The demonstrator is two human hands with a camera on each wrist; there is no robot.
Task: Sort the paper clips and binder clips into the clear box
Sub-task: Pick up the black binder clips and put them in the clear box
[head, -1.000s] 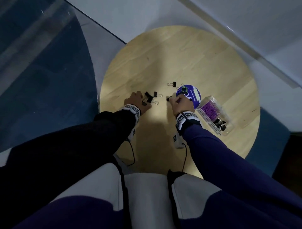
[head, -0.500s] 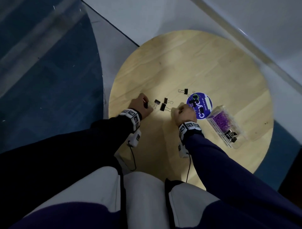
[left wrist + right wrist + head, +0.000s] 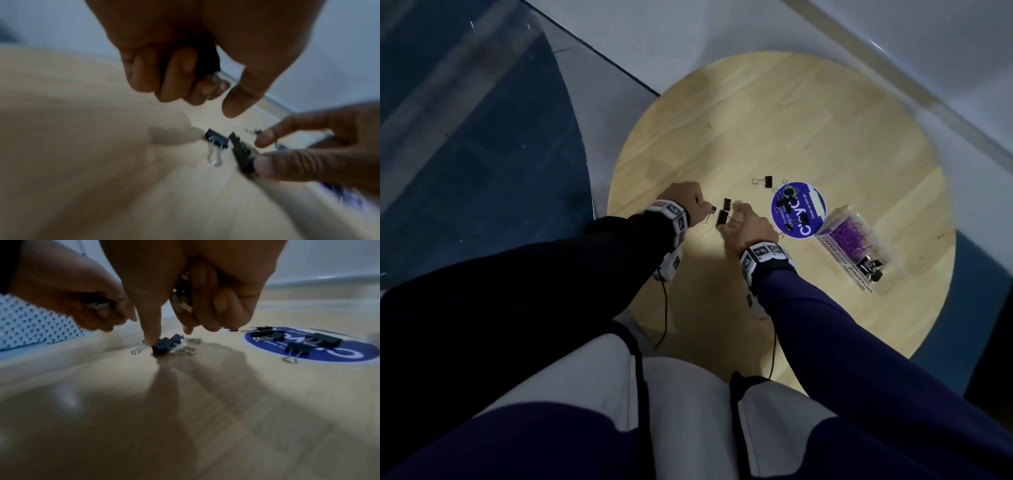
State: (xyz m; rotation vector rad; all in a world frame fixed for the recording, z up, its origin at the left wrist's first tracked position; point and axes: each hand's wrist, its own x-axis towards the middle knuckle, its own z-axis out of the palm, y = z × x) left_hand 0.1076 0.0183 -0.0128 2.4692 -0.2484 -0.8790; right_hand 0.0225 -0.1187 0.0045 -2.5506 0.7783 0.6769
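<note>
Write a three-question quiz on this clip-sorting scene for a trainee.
1. True or false: the clear box already holds both purple paper clips and black binder clips.
2. The loose binder clips nearest the box lie on: A a blue round sticker; B a plate; C a cloth.
3. Which of the two hands touches a binder clip lying on the table?

Key: 1 true. 2 A. 3 the right hand.

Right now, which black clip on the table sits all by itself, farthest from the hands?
The binder clip lying alone on bare wood just beyond the blue sticker; the others lie on the sticker or by the hands.
</note>
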